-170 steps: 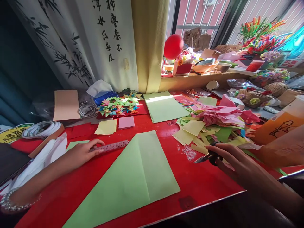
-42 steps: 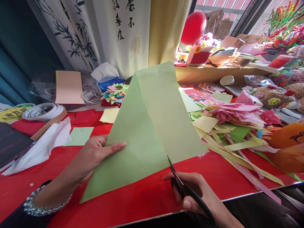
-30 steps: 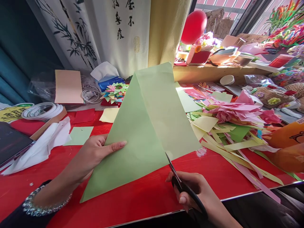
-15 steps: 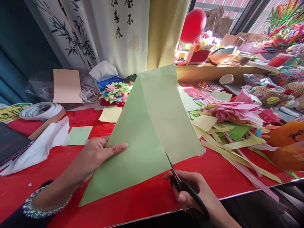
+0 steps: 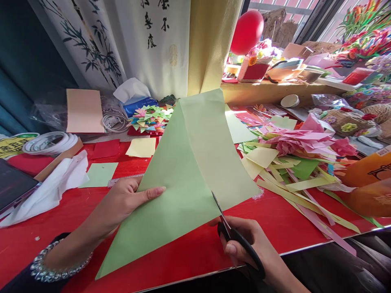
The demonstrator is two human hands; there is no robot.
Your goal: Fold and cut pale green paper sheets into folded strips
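Observation:
A large sheet of light green paper (image 5: 165, 203) is held up above the red table, folded along a slanting line so that a paler strip stands on its right. Its left edge is pinched by my left hand (image 5: 130, 199), thumb on top and fingers behind. My right hand (image 5: 249, 240) grips black-handled scissors (image 5: 246, 242) at the lower edge. The blades lie against the paper near the fold, with the lower part of the paler strip just to their right. A ruler (image 5: 117, 181) is partly hidden behind my left hand.
On the right lie paper strips (image 5: 308, 203), a heap of pink paper (image 5: 299, 138) and orange bottles (image 5: 366, 183). Tape rolls (image 5: 50, 142), a white tissue (image 5: 58, 187) and a dark device (image 5: 15, 185) sit left. Behind are folded paper pieces (image 5: 149, 118) and a tissue pack (image 5: 137, 106).
The paper's top has dropped slightly and its lower left corner has moved down and left. The scissors have shifted a little left. Both hands keep their grip.

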